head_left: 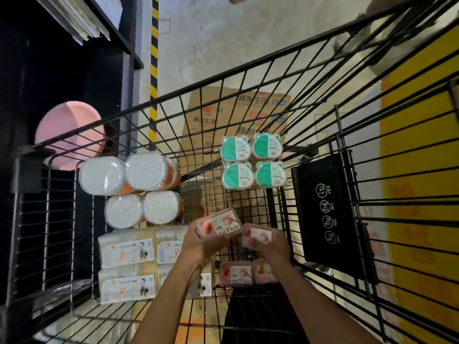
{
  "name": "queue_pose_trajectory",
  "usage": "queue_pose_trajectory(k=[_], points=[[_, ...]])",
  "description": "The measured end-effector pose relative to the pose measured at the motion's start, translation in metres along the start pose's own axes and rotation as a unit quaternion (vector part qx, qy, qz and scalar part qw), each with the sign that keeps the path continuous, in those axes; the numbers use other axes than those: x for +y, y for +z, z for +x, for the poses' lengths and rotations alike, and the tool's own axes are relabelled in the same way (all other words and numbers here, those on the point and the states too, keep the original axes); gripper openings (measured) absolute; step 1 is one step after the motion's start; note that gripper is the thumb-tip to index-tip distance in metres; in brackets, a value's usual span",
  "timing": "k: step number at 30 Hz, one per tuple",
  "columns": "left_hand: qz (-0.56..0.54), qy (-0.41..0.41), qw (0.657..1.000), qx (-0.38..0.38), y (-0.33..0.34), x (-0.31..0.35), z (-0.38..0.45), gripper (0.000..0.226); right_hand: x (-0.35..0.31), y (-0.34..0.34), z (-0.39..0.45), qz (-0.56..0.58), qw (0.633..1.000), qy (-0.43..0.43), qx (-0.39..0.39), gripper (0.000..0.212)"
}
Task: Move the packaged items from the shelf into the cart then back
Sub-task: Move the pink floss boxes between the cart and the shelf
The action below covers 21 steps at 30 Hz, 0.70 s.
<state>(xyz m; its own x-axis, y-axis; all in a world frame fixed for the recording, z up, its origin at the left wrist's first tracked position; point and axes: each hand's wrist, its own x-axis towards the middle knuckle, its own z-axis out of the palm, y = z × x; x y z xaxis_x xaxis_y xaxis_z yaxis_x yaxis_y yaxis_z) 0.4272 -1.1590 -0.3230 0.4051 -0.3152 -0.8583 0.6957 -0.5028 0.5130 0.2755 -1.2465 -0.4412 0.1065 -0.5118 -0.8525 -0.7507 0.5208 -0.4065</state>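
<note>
Both my hands are inside the black wire cart (248, 70). My left hand (198, 244) grips a pink dental floss box (221, 223), tilted, above the cart floor. My right hand (272, 247) grips a second pink floss box (257, 235) just to its right. Two more pink floss boxes (237, 273) lie on the cart floor below my hands. White cotton-swab tubs (129, 187) are stacked at the cart's left. Flat swab packs (128, 249) lie in front of them. Green bear-shaped packs (252, 162) sit at the far end.
A dark shelf unit (62, 70) stands left of the cart with a pink round item (67, 127) on it. A black sign flap (330, 214) hangs on the cart's right side. A cardboard box (238, 110) lies on the floor beyond the cart. A yellow surface (422, 170) is at right.
</note>
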Motion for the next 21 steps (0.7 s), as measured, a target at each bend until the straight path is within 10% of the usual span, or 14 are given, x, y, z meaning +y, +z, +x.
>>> queue_pose_trajectory(k=[12, 21], points=[[-0.137, 0.1, 0.98, 0.104, -0.029, 0.008, -0.12, 0.106, -0.085, -0.039, -0.099, 0.057, 0.977, -0.081, -0.19, 0.049], [-0.332, 0.242, 0.887, 0.213, -0.065, -0.048, -0.263, 0.084, -0.119, -0.06, -0.242, -0.047, 0.896, -0.198, -0.394, 0.06]])
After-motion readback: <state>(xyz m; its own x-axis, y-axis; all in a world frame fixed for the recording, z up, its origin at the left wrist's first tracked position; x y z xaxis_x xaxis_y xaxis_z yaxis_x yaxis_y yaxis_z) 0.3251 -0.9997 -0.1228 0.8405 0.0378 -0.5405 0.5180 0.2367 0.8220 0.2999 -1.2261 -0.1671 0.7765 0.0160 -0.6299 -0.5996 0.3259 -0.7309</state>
